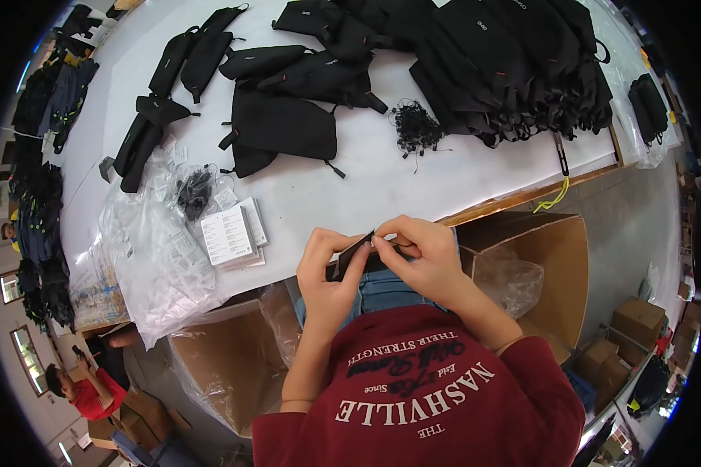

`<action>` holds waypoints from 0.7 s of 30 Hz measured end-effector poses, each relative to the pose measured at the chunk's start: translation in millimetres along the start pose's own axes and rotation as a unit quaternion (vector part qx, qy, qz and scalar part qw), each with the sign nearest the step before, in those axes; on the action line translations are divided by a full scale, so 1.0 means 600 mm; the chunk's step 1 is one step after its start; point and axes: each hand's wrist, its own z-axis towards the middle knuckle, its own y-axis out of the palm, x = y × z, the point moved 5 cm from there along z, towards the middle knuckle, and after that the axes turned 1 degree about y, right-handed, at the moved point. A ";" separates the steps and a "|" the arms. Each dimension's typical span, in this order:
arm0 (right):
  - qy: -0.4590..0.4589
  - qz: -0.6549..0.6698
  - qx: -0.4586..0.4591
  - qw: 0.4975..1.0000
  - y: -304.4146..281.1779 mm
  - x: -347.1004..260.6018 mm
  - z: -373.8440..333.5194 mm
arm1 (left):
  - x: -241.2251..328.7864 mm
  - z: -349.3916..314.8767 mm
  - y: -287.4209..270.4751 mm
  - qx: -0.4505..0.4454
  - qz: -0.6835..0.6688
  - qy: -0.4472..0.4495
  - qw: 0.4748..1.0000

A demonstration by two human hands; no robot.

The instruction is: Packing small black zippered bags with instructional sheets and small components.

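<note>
In the centre of the frame, just in front of the white table [304, 206], a small, flat, dark piece [341, 266] is held by both hands. The left hand [325, 263] grasps it between thumb and fingers; the right hand [422, 251] pinches its upper end with thumb and forefinger. Black fabric pouches [284, 128] lie at the upper centre, a tangle of black cords [418, 126] right of them, and a stack of white printed cards [230, 233] at centre left.

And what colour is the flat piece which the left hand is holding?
The flat piece is black; the head view shows it best.
</note>
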 end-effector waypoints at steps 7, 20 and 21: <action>0.109 0.184 -0.027 0.976 -0.005 0.021 -0.006 | 0.013 -0.001 -0.012 -0.060 -0.024 0.058 0.996; 0.116 0.317 -0.182 0.924 0.025 0.045 -0.018 | -0.023 -0.018 -0.003 -0.150 -0.162 -0.124 0.967; 0.163 0.334 -0.206 0.905 0.029 0.045 -0.016 | -0.022 -0.016 -0.005 -0.126 -0.177 -0.116 0.969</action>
